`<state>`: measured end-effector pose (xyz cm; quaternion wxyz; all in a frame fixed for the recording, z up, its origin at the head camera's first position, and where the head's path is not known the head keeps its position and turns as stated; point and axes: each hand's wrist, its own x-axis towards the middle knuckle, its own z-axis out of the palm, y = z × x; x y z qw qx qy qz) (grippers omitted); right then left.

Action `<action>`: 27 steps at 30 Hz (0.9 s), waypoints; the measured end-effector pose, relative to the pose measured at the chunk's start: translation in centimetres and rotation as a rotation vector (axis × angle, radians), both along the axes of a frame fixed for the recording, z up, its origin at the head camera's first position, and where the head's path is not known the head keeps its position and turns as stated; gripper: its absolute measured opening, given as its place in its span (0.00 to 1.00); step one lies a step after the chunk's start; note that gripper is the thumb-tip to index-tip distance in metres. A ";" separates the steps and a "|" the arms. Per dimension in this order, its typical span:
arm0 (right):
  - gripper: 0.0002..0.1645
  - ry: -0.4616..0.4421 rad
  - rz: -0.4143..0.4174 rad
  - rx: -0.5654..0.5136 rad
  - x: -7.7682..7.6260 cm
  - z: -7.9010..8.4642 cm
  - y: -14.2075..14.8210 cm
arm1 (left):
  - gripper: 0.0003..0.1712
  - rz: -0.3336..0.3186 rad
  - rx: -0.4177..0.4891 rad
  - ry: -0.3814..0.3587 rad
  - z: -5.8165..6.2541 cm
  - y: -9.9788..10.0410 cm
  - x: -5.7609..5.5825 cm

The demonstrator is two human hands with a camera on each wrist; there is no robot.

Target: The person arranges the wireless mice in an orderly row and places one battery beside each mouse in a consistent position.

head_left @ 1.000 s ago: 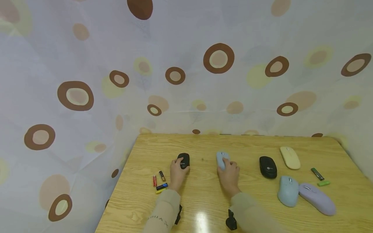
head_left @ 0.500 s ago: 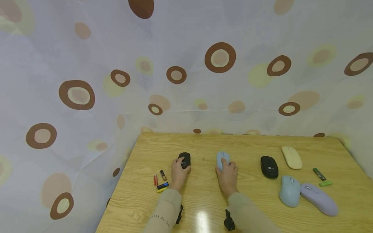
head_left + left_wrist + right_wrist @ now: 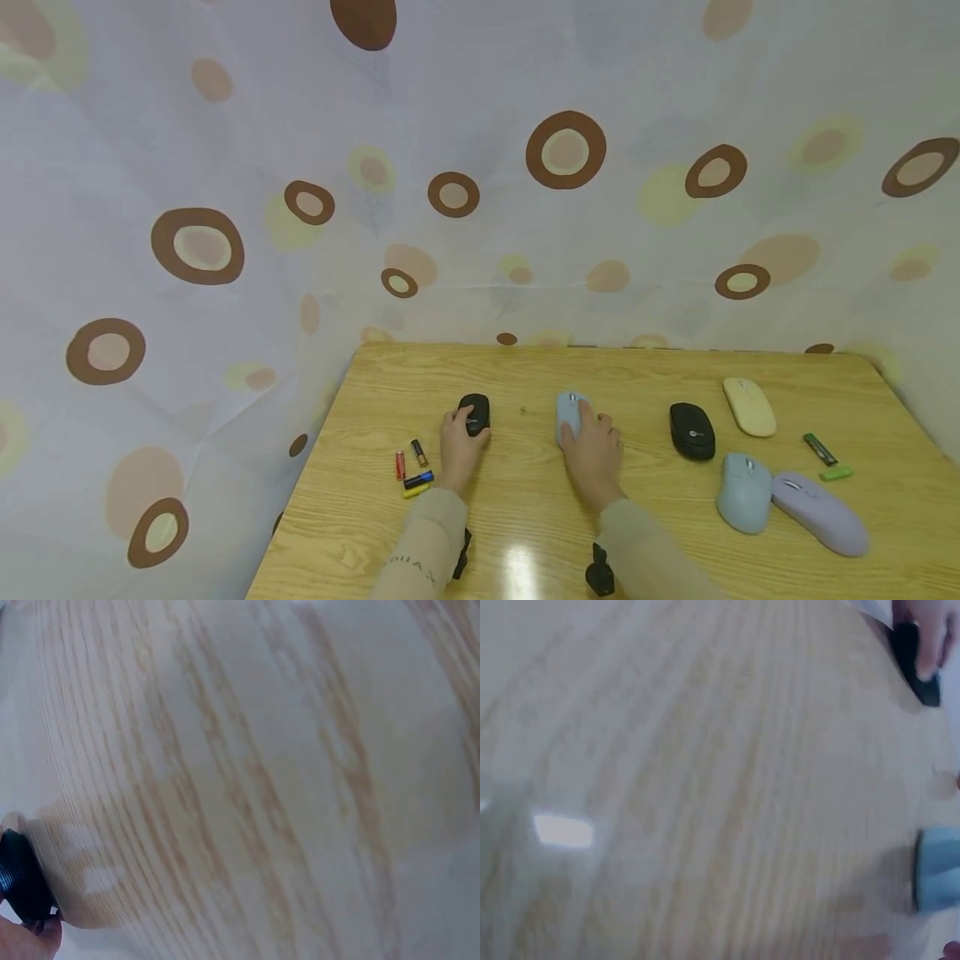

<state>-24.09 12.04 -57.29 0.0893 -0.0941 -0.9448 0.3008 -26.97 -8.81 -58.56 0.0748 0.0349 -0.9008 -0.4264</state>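
In the head view my left hand (image 3: 462,442) grips a black computer mouse (image 3: 477,407) on the wooden table, thumb at its right side and fingers at its left. The left wrist view catches this black mouse (image 3: 22,877) at its left edge, between the fingertips. To the right, my right hand (image 3: 594,454) holds a light blue mouse (image 3: 568,407), index finger by its right edge and thumb over its rear left. Part of the blue mouse (image 3: 939,870) enters the right wrist view, which cuts off most of that hand. Both mice sit on the tabletop.
Loose batteries, including a red one (image 3: 400,465) and a blue one (image 3: 418,480), lie left of my left hand. On the right are another black mouse (image 3: 692,431), a yellow mouse (image 3: 750,407), a larger blue mouse (image 3: 745,493), a purple mouse (image 3: 820,512) and green batteries (image 3: 836,473).
My right hand has shifted slightly rightward on the light blue mouse, its index finger going from the top toward the right edge. My left hand and the black mouse stay in place.
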 end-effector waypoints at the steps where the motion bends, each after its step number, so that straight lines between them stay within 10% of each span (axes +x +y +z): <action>1: 0.31 0.002 -0.002 -0.002 -0.1 0.2 0.6 | 0.28 -0.001 0.001 0.004 0.0 0.0 0.0; 16: 0.32 -0.015 -0.103 0.073 0.5 0.2 12.4 | 0.28 -0.001 -0.031 0.028 -0.2 -0.3 0.0; 27: 0.33 -0.154 -0.075 0.066 1.1 -0.4 14.5 | 0.28 0.001 -0.002 -0.008 0.2 0.1 0.2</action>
